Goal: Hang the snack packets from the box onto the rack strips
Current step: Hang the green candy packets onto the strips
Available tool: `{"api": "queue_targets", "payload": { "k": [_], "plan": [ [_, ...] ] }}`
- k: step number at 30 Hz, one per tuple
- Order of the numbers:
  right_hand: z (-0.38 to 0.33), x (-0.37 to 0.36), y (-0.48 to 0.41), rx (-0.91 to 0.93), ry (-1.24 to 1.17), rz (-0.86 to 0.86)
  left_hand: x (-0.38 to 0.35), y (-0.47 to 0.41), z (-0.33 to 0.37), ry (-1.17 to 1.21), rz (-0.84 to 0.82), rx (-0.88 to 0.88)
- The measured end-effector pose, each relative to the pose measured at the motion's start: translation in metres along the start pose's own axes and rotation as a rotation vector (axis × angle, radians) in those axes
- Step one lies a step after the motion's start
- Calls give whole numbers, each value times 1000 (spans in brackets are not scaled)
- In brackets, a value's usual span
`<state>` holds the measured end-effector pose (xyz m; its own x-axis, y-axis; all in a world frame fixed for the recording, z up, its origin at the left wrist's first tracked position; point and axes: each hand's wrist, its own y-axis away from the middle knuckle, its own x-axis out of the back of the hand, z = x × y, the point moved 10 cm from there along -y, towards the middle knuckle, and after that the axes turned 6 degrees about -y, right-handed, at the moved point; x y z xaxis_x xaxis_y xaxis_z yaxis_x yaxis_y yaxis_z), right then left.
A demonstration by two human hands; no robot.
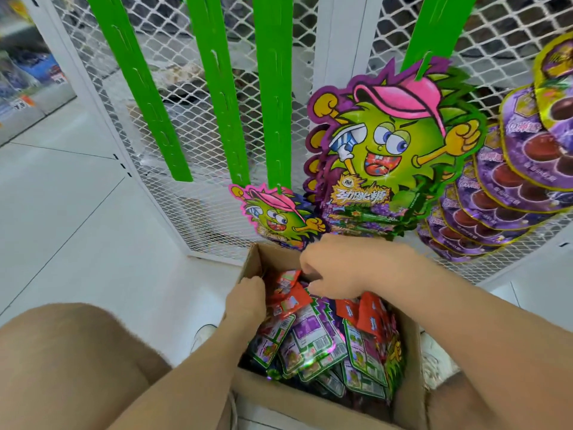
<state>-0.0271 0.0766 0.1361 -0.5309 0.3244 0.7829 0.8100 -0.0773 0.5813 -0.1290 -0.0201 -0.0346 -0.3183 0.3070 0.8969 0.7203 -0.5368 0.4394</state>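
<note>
Here our left hand [246, 297] curls around red packets [290, 294] in the box [409, 383]; our right hand [335, 268] hovers curled above, grasp unclear.

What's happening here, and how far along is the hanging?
A person has the left hand and right hand down in the cardboard box, among the loose snack packets; whether either grips one isn't clear. One loaded strip is full, the middle strip carries a single packet at its bottom, and the leftmost strip and its neighbour hang bare.
</note>
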Motion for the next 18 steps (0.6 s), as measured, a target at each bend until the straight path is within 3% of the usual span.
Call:
{"api": "queue_targets", "payload": {
  "k": [4,8,14,18],
  "plan": [
    [1,-9,-2,3,43,-38,-6,-5,-6,31,8,45],
    [3,-2,3,7,43,-27,35,-7,-3,161,26,35],
    [20,24,23,-88,22,94,130,15,26,87,17,-297],
    [24,38,44,-141,-54,165,189,49,27,257,-15,-446]
  ]
}}
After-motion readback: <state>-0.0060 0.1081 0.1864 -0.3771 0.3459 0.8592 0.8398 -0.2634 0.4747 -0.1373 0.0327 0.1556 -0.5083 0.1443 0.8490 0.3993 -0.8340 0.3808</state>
